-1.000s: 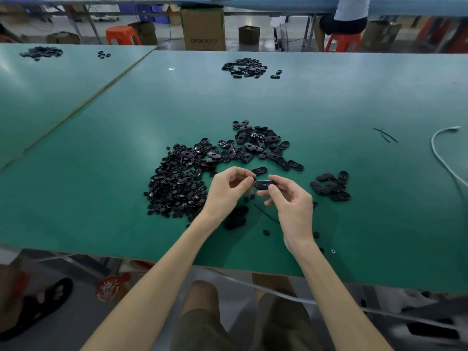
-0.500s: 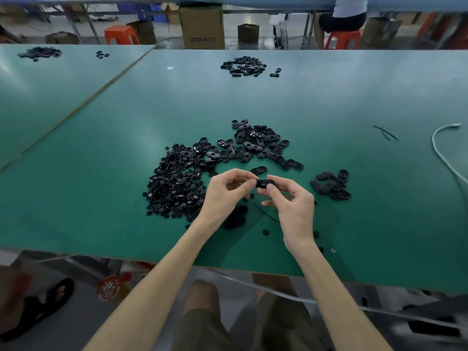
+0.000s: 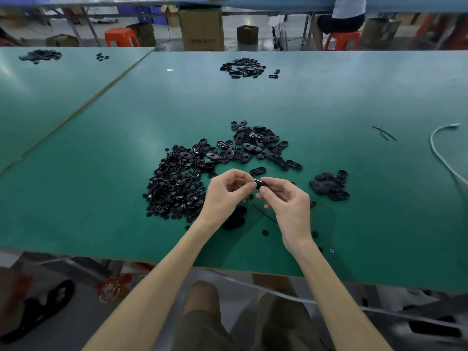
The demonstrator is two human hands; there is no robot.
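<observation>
Two hands meet at centre frame, just above the matte green worktop (image 3: 101, 173). Left hand (image 3: 225, 196): fingers (image 3: 247, 187) curled, pinching one end of a small black plastic piece (image 3: 260, 184), smooth and rounded. Right hand (image 3: 288, 206): thumb and forefinger pinching the other end. Left of the hands: heap of small round black discs (image 3: 172, 188). Above: scatter of glossy oval shells (image 3: 253, 145). Right: smaller cluster of ovals (image 3: 330, 186). Right edge: thin white cable (image 3: 440, 153), curved.

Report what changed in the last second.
The left hand and right hand drew slightly closer, and their fingertips now cover more of the black part that both pinch. Nothing was taken or let go. The piles on the green table stayed put.
</observation>
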